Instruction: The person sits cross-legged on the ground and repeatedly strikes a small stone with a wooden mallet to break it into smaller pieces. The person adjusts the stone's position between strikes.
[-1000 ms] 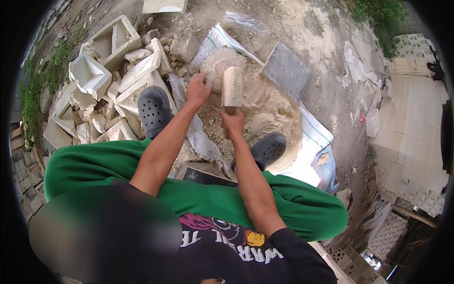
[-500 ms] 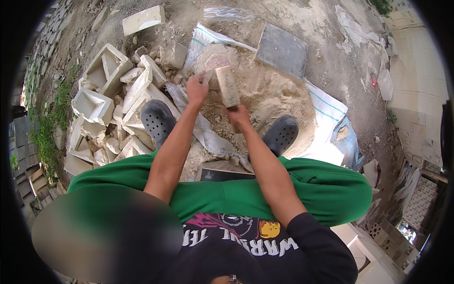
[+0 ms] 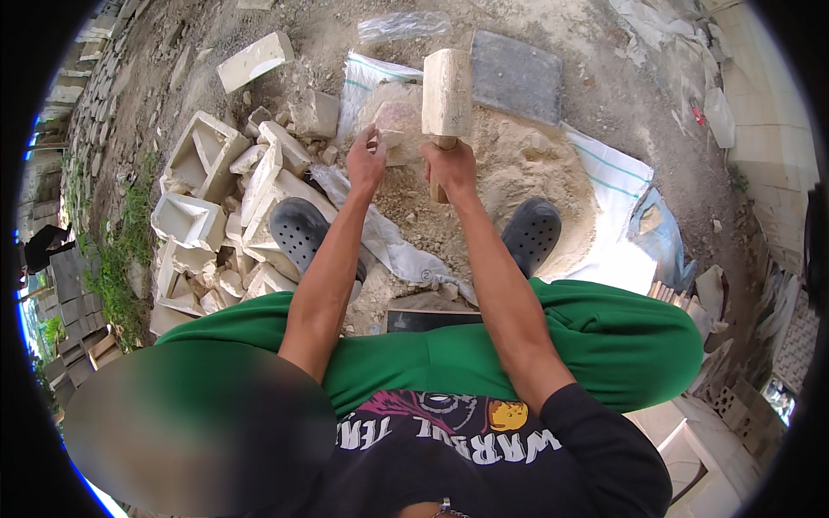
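Dusty ground (image 3: 324, 52), rubble (image 3: 262, 177), grey slab (image 3: 518, 79), sack (image 3: 359, 79) (partly behind mallet (image 3: 447, 92))

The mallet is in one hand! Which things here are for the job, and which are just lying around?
Seemingly for the job:
wooden mallet, gripped in the right hand
pinkish lump beside the left hand
pale powder near both hands
striped white sheet under the powder

Seemingly just lying around:
dark square slab
crumpled clear plastic
pale rectangular block
hollow pale boxes at left
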`<state>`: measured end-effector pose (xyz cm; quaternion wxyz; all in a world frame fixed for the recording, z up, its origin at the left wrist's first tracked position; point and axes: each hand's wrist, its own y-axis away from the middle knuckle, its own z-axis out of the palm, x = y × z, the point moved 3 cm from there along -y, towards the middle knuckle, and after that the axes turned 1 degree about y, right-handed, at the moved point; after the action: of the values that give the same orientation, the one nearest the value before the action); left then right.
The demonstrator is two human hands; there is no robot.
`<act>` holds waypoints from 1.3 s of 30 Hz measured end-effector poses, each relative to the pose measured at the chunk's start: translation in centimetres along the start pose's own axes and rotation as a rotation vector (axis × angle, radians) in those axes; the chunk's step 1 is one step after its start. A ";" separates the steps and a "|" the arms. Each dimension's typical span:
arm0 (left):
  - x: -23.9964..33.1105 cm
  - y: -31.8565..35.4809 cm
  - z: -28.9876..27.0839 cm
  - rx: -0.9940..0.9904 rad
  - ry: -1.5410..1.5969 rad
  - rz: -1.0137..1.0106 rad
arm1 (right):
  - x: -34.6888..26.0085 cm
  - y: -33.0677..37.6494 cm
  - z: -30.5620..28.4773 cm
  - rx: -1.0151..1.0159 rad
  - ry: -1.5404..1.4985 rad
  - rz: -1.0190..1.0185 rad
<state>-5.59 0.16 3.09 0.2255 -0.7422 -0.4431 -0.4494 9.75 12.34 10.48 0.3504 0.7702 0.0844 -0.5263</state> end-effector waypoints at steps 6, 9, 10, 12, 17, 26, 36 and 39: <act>-0.5 0.2 0.0 -0.013 -0.098 -0.074 | -4.1 0.0 -0.1 0.035 0.065 -0.298; -0.5 0.2 0.2 -0.004 -0.098 -0.069 | -2.6 -0.3 0.9 -0.034 0.069 -0.270; -0.3 0.3 0.2 -0.008 -0.097 -0.080 | -1.1 -0.5 1.3 -0.068 0.074 -0.229; 0.1 0.3 0.2 -0.029 -0.137 -0.115 | 2.9 0.0 1.6 -0.053 0.256 -0.136; -0.3 -0.2 0.1 0.047 -0.145 -0.079 | 7.3 -0.6 0.8 -0.036 0.284 0.096; -0.7 -0.1 -0.2 -0.010 -0.161 -0.219 | -1.3 -0.1 1.3 0.033 0.320 -0.386; -0.6 -0.4 -0.9 -0.063 -0.148 -0.298 | 1.4 -0.3 0.0 -0.204 0.426 0.156; -0.5 -0.6 -0.7 -0.057 -0.135 -0.299 | 1.8 -1.4 0.9 -0.038 0.386 -0.039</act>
<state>-6.53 -0.26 3.00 0.1047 -0.7026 -0.5498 -0.4394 9.15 12.36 8.10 0.3321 0.8482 0.1751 -0.3737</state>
